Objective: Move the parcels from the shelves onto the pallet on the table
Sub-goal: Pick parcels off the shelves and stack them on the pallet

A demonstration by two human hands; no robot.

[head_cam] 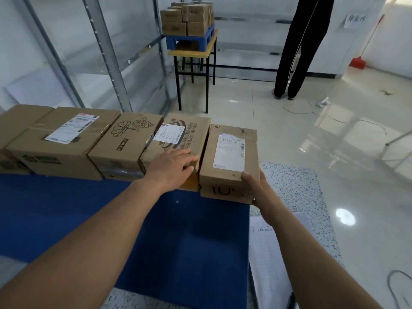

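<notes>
A row of parcels already stands along the far edge of the blue pallet (178, 230) on the desk; we judge the task well advanced, though the near half of the pallet is bare. We see the rightmost parcel (229, 161) at the pallet's right end, our right hand (256, 188) gripping its near right corner, thumb on top. Our left hand (171, 166) rests, fingers (189, 160) straight, on the neighbouring parcel (178, 141).
</notes>
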